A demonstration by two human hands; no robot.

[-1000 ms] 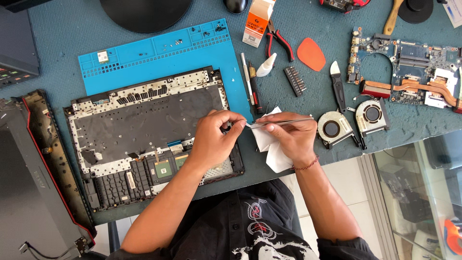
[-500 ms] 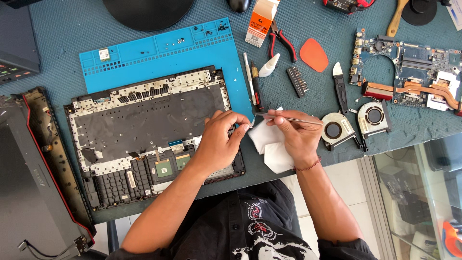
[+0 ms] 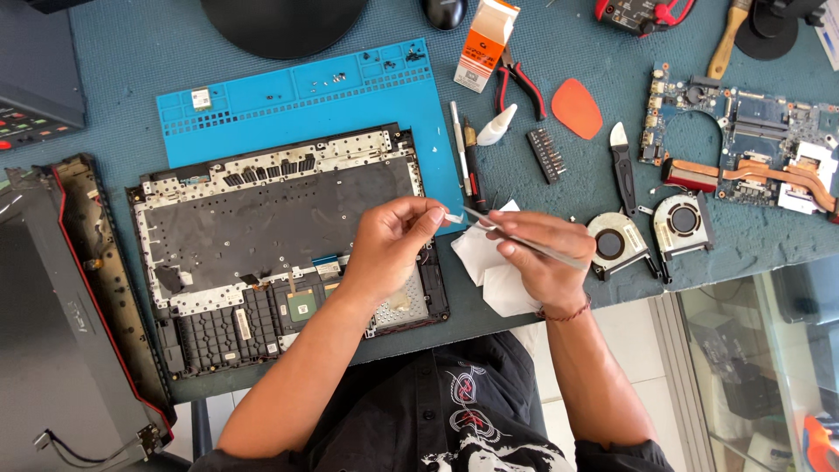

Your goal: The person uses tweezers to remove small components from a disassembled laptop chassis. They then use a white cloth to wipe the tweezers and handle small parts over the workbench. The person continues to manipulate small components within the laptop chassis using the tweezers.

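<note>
The left hand [image 3: 391,249] hovers over the right edge of the opened laptop base [image 3: 280,253], its thumb and fingertips pinched on a small pale strip [image 3: 454,218]; the right hand [image 3: 540,262] is closed around metal tweezers [image 3: 524,243], whose tips meet that strip between the two hands; both hands are above the white tissue [image 3: 489,267] lying on the table [image 3: 105,79] just right of the laptop base; a blue mat [image 3: 288,100] lies behind the base; two small fans [image 3: 651,236] sit just right of the right hand; further back are a circuit board [image 3: 752,144], an orange pick [image 3: 577,107], red-handled pliers [image 3: 522,85] and an orange box [image 3: 483,35]
</note>
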